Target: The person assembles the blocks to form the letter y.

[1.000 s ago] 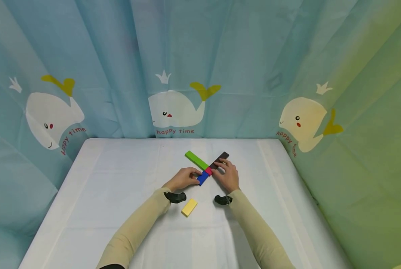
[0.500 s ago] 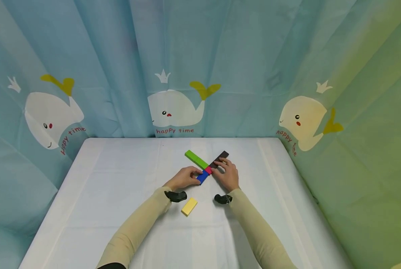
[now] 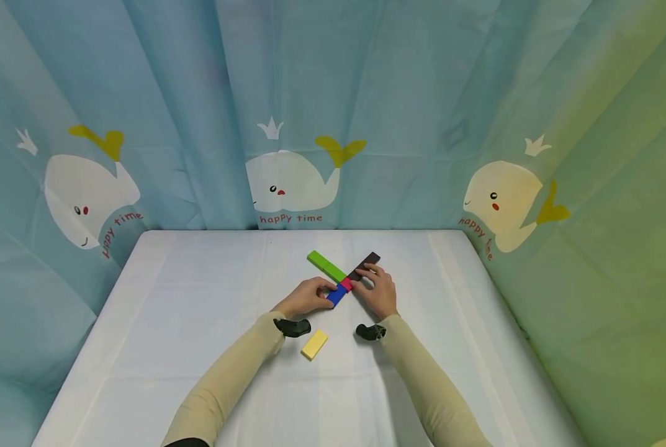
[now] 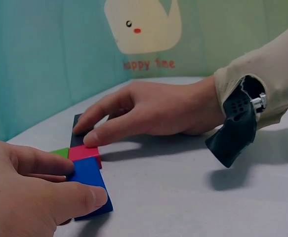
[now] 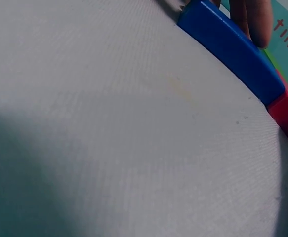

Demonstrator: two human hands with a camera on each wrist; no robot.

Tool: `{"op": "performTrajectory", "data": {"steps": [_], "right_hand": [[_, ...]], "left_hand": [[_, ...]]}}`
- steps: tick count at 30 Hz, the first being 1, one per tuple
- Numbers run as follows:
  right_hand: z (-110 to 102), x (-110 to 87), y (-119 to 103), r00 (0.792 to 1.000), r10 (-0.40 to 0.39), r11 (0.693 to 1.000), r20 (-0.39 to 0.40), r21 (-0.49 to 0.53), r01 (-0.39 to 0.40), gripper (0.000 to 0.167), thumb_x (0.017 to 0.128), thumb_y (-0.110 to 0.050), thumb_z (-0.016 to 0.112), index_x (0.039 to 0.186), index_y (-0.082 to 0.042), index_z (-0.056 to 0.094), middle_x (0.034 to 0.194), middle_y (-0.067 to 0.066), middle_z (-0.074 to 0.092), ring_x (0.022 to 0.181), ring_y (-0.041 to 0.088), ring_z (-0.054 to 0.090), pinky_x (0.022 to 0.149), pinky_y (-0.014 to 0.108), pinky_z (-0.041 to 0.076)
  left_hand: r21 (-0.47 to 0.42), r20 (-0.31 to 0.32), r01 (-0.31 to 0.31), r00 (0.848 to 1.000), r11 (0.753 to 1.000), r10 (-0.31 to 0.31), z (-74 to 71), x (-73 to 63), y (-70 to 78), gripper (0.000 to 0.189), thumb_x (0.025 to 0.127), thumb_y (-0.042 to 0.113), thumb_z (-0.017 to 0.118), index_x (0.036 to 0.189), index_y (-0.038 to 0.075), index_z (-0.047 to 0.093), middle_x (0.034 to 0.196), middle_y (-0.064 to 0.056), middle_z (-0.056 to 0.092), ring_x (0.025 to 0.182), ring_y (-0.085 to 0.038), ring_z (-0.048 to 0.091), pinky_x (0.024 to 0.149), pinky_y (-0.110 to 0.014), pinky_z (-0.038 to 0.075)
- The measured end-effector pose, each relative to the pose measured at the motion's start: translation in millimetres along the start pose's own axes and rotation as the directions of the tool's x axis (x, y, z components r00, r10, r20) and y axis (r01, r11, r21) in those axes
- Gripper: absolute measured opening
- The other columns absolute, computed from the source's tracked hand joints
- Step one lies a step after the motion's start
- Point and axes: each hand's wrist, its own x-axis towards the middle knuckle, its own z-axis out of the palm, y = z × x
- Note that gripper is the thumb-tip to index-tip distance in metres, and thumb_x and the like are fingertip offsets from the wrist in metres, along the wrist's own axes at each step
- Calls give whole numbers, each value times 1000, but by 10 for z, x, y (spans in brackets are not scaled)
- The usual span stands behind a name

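My left hand holds a blue block. Its thumb lies along the near end, and a finger touches the far left side. A small red block sits against the blue one's far end. My right hand spans a long black block, one finger on the black surface and the thumb at the red block's edge. From the red block a long green block runs to the back left, so the pieces form a crossed shape lying flat. In the right wrist view the right hand is out of sight.
A yellow block lies alone on the white tabletop, between the forearms. Black wrist mounts sit under both cuffs. A blue-green curtain printed with whales stands behind the table and at its sides.
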Motion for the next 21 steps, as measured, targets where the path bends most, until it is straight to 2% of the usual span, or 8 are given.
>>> {"op": "performTrajectory", "data": {"steps": [9, 21], "right_hand": [[3, -3, 23, 1000, -10, 999, -5, 46, 11, 44, 88, -33, 73, 125, -11, 67, 135, 9, 56, 124, 35, 48, 99, 55, 33], [-8, 8, -12, 1000, 30, 998, 6, 60, -30, 41, 89, -33, 72, 125, -12, 68, 133, 7, 58, 124, 32, 48, 99, 51, 33]], "left_hand": [[-4, -3, 7, 1000, 1000, -7, 18, -2, -20, 40, 87, 19, 76, 125, 15, 66, 102, 1, 60, 78, -11, 54, 73, -25, 45], [-9, -3, 11, 1000, 1000, -11, 6, -1, -14, 39, 87, 18, 76, 125, 16, 66, 100, 2, 60, 78, -11, 53, 73, -25, 44]]}}
